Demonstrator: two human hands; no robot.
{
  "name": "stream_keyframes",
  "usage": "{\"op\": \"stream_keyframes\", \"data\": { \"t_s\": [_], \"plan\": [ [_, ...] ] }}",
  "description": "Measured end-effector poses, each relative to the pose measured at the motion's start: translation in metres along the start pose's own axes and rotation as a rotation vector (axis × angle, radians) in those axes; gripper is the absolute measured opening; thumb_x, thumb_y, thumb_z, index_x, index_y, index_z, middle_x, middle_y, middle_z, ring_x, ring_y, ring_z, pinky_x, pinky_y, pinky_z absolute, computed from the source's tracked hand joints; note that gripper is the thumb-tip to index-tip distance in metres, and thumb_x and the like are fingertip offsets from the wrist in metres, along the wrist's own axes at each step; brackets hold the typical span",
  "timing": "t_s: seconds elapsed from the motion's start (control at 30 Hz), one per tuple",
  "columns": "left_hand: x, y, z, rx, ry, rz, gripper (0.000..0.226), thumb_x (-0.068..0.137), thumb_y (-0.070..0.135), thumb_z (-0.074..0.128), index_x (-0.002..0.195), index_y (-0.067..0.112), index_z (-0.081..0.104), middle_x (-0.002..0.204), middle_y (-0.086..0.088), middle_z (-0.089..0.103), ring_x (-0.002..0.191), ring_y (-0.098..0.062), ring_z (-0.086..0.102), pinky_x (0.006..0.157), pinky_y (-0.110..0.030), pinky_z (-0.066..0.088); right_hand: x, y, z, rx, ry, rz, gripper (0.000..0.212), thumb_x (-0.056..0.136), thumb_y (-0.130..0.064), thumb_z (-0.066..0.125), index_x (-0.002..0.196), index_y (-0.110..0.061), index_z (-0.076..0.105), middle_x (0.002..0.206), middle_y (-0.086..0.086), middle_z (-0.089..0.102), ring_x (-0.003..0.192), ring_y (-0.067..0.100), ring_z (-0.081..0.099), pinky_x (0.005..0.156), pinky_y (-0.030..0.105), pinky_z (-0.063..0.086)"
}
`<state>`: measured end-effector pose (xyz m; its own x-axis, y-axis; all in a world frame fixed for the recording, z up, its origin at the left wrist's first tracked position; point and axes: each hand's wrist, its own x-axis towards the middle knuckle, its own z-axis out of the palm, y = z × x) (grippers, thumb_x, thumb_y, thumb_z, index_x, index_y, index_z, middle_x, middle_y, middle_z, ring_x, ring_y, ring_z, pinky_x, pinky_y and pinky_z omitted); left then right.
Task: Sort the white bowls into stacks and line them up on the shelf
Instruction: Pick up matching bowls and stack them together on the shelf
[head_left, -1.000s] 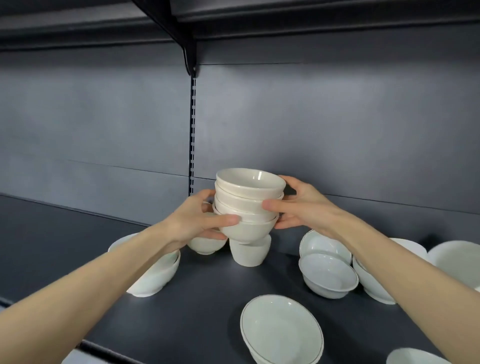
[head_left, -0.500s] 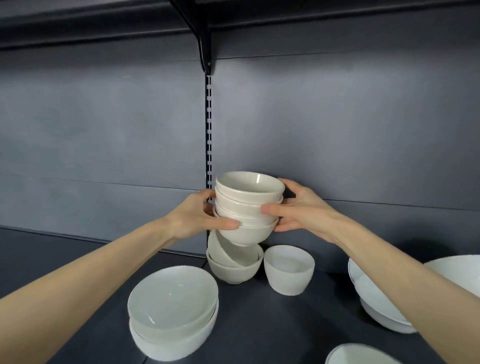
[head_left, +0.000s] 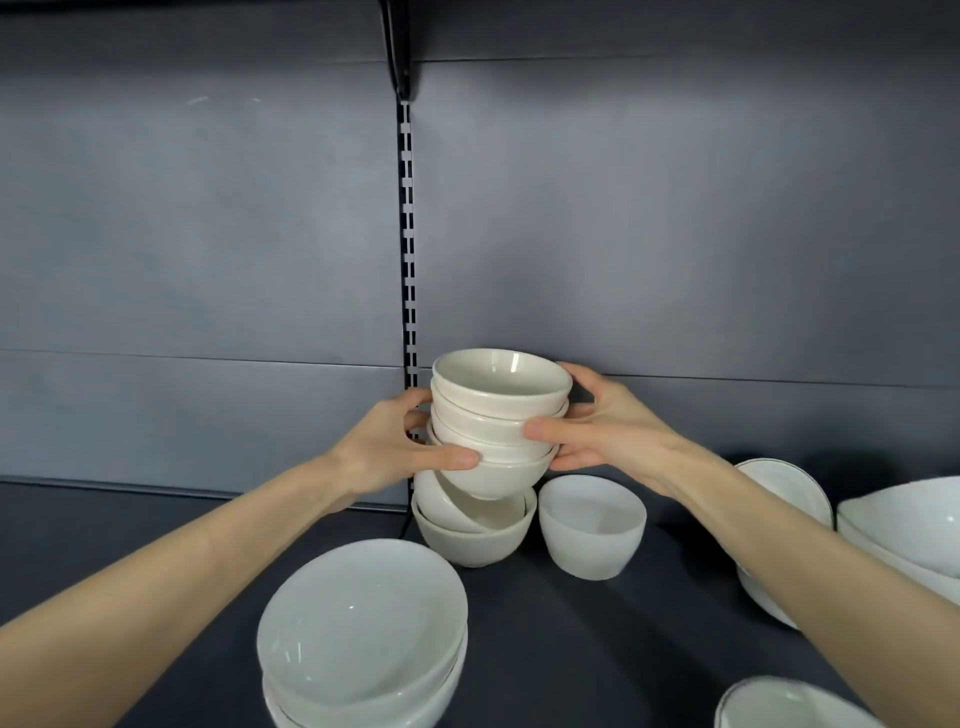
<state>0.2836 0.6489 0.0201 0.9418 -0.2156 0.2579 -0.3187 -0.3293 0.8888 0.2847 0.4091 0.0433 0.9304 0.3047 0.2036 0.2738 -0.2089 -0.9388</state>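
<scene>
The fingers (head_left: 457, 460) of the left hand (head_left: 384, 452) are curling round the left side of a stack of small bowls (head_left: 498, 415), the thumb pressing across the front near the lowest bowl. The right hand (head_left: 608, 431) is gripping the opposite side, its thumb lying on the front of the stack and its other fingers wrapping behind. Both hands are holding the stack upright, clear of the shelf (head_left: 597, 649), close to the grey back panel (head_left: 675, 234) and just right of the slotted upright (head_left: 409, 234). Directly beneath, a nested pair of bowls (head_left: 472, 540) is sitting on the shelf, the upper one tilting inside the lower. Whether the held stack is touching that pair cannot be confirmed. A deeper single bowl (head_left: 592, 525) is standing just right of the pair. Nearer the front left, a pile of wide bowls (head_left: 363, 634) is resting on the shelf. To the right, behind the right forearm, a dark-rimmed bowl (head_left: 784, 483) is showing, with large bowls (head_left: 909, 525) lying at the frame edge. Another rimmed bowl (head_left: 789, 706) is sitting at the bottom right corner.
</scene>
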Motion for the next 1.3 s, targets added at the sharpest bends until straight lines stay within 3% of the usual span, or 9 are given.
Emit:
{"op": "stream_keyframes", "data": {
  "t_s": [0.2, 0.33, 0.5, 0.63, 0.7, 0.83, 0.9, 1.13, 1.3],
  "plan": [
    [-0.003, -0.001, 0.005, -0.082, -0.002, -0.014, 0.068, 0.067, 0.014, 0.084, 0.123, 0.033, 0.051, 0.114, 0.01, 0.066, 0.097, -0.013, 0.069, 0.068, -0.025, 0.056, 0.002, 0.006, 0.002, -0.005, 0.0, 0.006, 0.07, 0.072, -0.016, 0.082, 0.13, -0.033, 0.048, 0.106, 0.005, 0.072, 0.091, 0.019, 0.072, 0.08, 0.039, 0.06],
    [-0.005, -0.009, 0.004, -0.103, 0.01, -0.032, 0.063, 0.061, 0.018, 0.085, 0.113, 0.037, 0.056, 0.108, 0.012, 0.068, 0.095, -0.014, 0.07, 0.075, -0.034, 0.06, 0.004, 0.009, 0.005, -0.01, -0.02, 0.014, 0.072, 0.072, -0.015, 0.083, 0.131, -0.033, 0.047, 0.106, 0.003, 0.072, 0.091, 0.017, 0.072, 0.081, 0.038, 0.059],
    [-0.006, -0.015, -0.001, -0.08, 0.007, -0.003, 0.062, 0.057, 0.022, 0.085, 0.109, 0.039, 0.055, 0.116, 0.009, 0.063, 0.104, -0.006, 0.064, 0.076, -0.02, 0.056, 0.007, 0.011, 0.012, -0.013, -0.032, 0.016, 0.073, 0.072, -0.013, 0.082, 0.133, -0.032, 0.046, 0.104, 0.002, 0.072, 0.088, 0.015, 0.073, 0.075, 0.033, 0.06],
    [-0.007, -0.018, -0.003, -0.058, 0.009, -0.007, 0.07, 0.057, 0.024, 0.086, 0.119, 0.032, 0.054, 0.12, 0.004, 0.061, 0.11, -0.01, 0.062, 0.081, -0.024, 0.056, 0.009, 0.008, 0.013, -0.025, -0.044, 0.023, 0.073, 0.072, -0.014, 0.083, 0.133, -0.032, 0.045, 0.106, 0.003, 0.071, 0.088, 0.016, 0.073, 0.076, 0.034, 0.06],
    [-0.008, -0.018, -0.004, -0.065, 0.008, -0.004, 0.062, 0.062, 0.02, 0.086, 0.114, 0.034, 0.055, 0.119, 0.003, 0.061, 0.109, -0.012, 0.063, 0.079, -0.023, 0.057, 0.01, 0.008, 0.013, -0.031, -0.043, 0.028, 0.074, 0.072, -0.015, 0.083, 0.132, -0.033, 0.045, 0.106, 0.004, 0.071, 0.088, 0.017, 0.073, 0.077, 0.035, 0.06],
    [-0.008, -0.02, 0.001, -0.109, 0.022, -0.012, 0.054, 0.065, 0.013, 0.085, 0.103, 0.039, 0.057, 0.114, 0.004, 0.061, 0.102, -0.026, 0.067, 0.084, -0.039, 0.058, 0.009, 0.009, 0.012, -0.038, -0.042, 0.031, 0.072, 0.072, -0.015, 0.083, 0.131, -0.034, 0.045, 0.106, 0.004, 0.071, 0.089, 0.017, 0.073, 0.076, 0.034, 0.06],
    [-0.007, -0.022, 0.002, -0.11, 0.027, -0.009, 0.056, 0.064, 0.013, 0.087, 0.103, 0.039, 0.057, 0.114, 0.003, 0.061, 0.101, -0.028, 0.068, 0.086, -0.04, 0.057, 0.009, 0.009, 0.011, -0.042, -0.04, 0.026, 0.072, 0.071, -0.015, 0.083, 0.129, -0.035, 0.046, 0.105, 0.004, 0.072, 0.089, 0.017, 0.072, 0.076, 0.035, 0.06],
    [-0.004, -0.03, 0.003, -0.034, 0.021, 0.002, 0.069, 0.061, 0.016, 0.089, 0.118, 0.027, 0.051, 0.117, 0.001, 0.062, 0.111, -0.013, 0.061, 0.089, -0.027, 0.054, 0.007, 0.01, 0.011, -0.072, -0.047, 0.035, 0.074, 0.07, -0.018, 0.084, 0.13, -0.036, 0.045, 0.108, 0.001, 0.071, 0.093, 0.015, 0.071, 0.081, 0.037, 0.059],
    [-0.005, -0.039, 0.004, -0.04, 0.002, -0.038, 0.078, 0.047, 0.033, 0.091, 0.114, 0.031, 0.05, 0.117, 0.0, 0.063, 0.106, -0.014, 0.064, 0.09, -0.032, 0.054, 0.008, 0.014, 0.014, -0.091, -0.06, 0.054, 0.081, 0.069, -0.018, 0.085, 0.137, -0.034, 0.043, 0.108, 0.0, 0.072, 0.096, 0.015, 0.071, 0.084, 0.04, 0.058]
  ]
}}
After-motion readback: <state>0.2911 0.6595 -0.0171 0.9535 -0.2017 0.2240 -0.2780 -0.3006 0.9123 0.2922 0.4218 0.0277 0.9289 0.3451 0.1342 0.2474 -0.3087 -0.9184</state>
